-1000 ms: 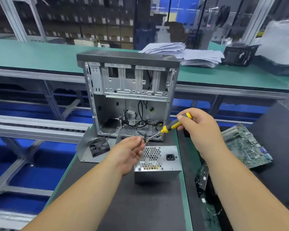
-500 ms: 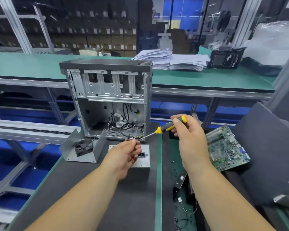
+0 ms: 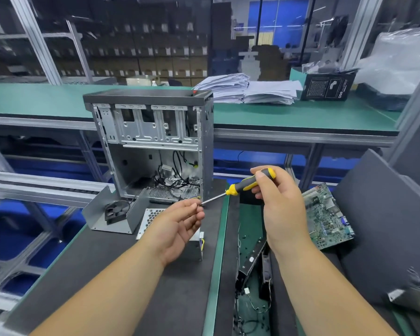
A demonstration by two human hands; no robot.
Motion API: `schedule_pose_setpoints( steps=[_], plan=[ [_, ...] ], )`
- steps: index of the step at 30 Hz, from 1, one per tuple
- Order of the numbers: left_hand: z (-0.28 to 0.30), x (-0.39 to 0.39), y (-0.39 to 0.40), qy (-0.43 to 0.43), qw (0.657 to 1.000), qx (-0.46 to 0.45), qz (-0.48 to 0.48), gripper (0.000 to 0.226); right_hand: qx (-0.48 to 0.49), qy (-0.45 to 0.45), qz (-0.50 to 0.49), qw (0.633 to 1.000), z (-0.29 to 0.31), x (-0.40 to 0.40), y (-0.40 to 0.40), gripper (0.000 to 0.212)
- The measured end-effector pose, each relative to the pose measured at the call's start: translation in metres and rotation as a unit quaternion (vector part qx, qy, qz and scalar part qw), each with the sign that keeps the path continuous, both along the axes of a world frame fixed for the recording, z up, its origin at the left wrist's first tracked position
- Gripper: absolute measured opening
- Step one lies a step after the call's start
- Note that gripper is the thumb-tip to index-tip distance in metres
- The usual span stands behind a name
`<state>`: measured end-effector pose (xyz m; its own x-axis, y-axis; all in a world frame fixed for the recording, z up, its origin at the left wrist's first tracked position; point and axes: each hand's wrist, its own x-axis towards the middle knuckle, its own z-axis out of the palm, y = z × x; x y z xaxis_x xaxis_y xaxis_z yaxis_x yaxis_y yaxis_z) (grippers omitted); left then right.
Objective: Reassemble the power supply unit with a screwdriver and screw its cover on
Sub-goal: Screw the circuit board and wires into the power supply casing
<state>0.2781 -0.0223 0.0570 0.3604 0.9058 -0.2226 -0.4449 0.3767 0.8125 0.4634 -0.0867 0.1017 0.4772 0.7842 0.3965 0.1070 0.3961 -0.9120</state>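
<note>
My right hand (image 3: 280,202) grips the screwdriver (image 3: 240,187), its shaft slanting down-left to my left hand (image 3: 180,223), whose fingertips pinch at the tip, perhaps on a screw too small to tell. The power supply (image 3: 150,218) lies directly beneath, mid-desk, nearer my left.

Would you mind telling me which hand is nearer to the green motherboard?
Right. The right hand, gripping the screwdriver, is just left of the motherboard; the left hand is farther left, above the power supply unit.
</note>
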Motion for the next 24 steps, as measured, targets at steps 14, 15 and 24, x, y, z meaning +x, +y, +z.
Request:
schedule_pose_setpoints(
  steps=[14,15,24],
  plan=[
    [0.001,0.009,-0.006,0.016,0.999,0.028,-0.030,0.015,-0.007,-0.034,-0.004,0.999,0.001,0.012,-0.011,0.016],
    [0.001,0.008,-0.006,0.021,0.999,0.032,-0.027,0.012,-0.007,-0.036,0.000,0.999,0.001,0.011,-0.011,0.015],
    [-0.006,-0.009,0.000,0.151,0.981,0.120,0.003,0.013,-0.007,-0.071,0.030,0.997,-0.002,-0.008,-0.005,0.017]
  ],
)
